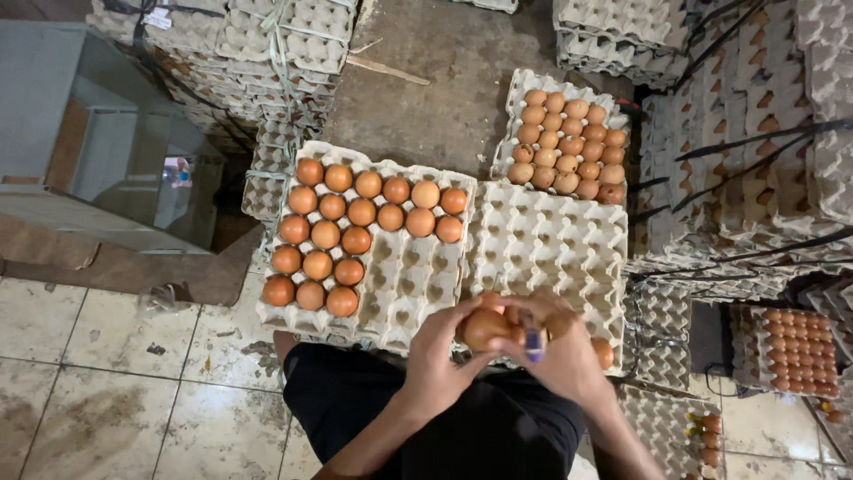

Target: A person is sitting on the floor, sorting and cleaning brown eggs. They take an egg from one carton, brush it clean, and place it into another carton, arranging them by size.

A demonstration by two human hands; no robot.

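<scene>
My left hand [435, 356] and my right hand [560, 351] meet over my lap, both closed around brown eggs [487, 327]. A small purple object [534, 345] sticks out between my right fingers. Just ahead lies a grey pulp egg tray [404, 284], its left and top cells filled with brown eggs [329, 236]. To its right sits an empty egg tray [551, 244]. Farther back right, another tray [520, 98] is full of paler eggs [569, 142].
Stacks of tied egg trays [267, 44] stand at the back left and along the right side [755, 133]. A grey box [98, 142] stands at left. More filled trays [800, 351] sit at lower right. Dirty tiles [115, 382] lie lower left.
</scene>
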